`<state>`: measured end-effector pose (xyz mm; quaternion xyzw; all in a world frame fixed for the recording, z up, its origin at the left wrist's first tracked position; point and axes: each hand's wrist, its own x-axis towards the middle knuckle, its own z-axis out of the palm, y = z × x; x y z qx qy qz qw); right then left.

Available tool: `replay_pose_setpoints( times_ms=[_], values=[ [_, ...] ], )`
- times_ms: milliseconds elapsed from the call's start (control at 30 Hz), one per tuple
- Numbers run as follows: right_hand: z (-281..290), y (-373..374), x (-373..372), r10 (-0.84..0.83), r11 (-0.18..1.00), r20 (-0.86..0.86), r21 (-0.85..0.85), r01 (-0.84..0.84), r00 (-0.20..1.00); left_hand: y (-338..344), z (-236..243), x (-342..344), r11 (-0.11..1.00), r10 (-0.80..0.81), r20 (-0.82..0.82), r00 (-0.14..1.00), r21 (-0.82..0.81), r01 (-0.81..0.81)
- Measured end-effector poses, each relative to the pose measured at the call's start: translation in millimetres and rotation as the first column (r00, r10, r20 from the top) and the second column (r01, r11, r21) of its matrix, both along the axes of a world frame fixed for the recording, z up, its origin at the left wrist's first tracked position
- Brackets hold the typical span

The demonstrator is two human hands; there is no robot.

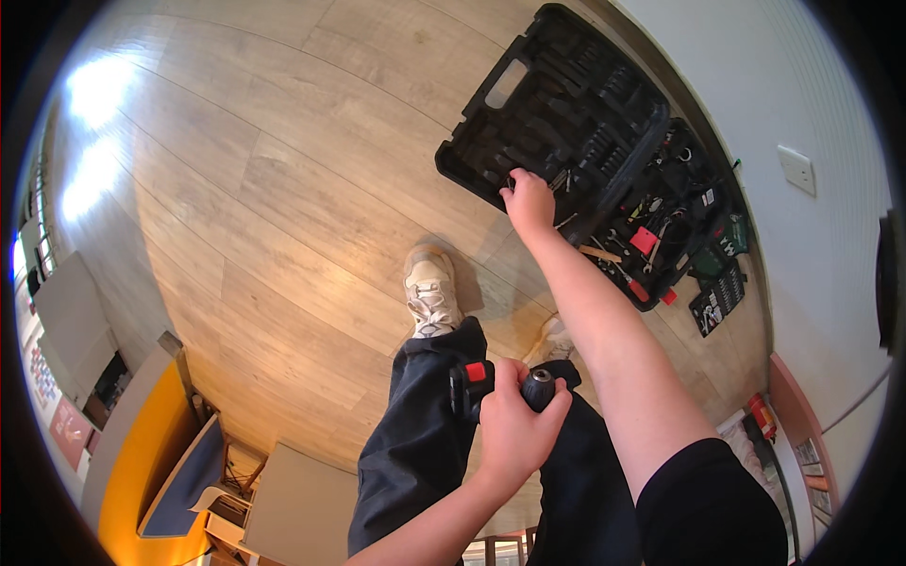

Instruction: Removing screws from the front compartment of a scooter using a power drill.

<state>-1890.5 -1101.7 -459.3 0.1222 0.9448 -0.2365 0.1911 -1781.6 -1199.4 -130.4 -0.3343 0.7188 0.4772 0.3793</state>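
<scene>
My left hand (519, 424) is wrapped round a black cordless drill (540, 389) with a red patch on its battery end, held above my lap. The drill's chuck points up toward me, and I make out no bit in it. My right arm stretches forward to an open black tool case (491, 151) on the floor. Over the near edge of its moulded lid half, my right hand (530, 203) has its fingers pinched together. Something small and dark shows at the fingertips, too small to name. Several metal tools (562, 179) lie beside that hand.
The case's other half (694, 174) holds jumbled tools, with a red-handled tool (637, 288) at its near edge. Beside it lies a small open socket set (719, 300). A white wall with a socket plate (797, 170) rises at right. A yellow panel (142, 462) stands at lower left.
</scene>
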Motion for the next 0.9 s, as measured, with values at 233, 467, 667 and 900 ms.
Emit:
replay_pose_setpoints(
  times_ms=[233, 467, 667, 900],
  values=[
    [-14.0, 5.3, 4.8, -0.117, 0.988, -0.028, -0.104, 0.113, 0.993, 1.1, -0.9, 0.2, 1.000, 0.016, -0.017, 1.000, 0.018, -0.016],
    [-14.9, 8.3, -11.3, -0.067, 0.992, 0.078, -0.099, 0.074, 0.995, -4.3, 0.0, -2.0, 1.000, 0.019, -0.027, 0.999, -0.002, -0.019],
    [-12.9, 11.6, -19.8, -0.059, 0.983, 0.226, -0.156, 0.096, 0.972, -8.7, 0.4, -3.4, 0.997, 0.073, 0.024, 0.997, 0.014, -0.073],
    [5.0, 14.4, -13.8, 0.026, 0.932, 0.128, -0.361, 0.023, 0.991, -7.9, -2.0, -4.8, 0.997, 0.077, -0.048, 0.996, 0.026, -0.076]
  ],
)
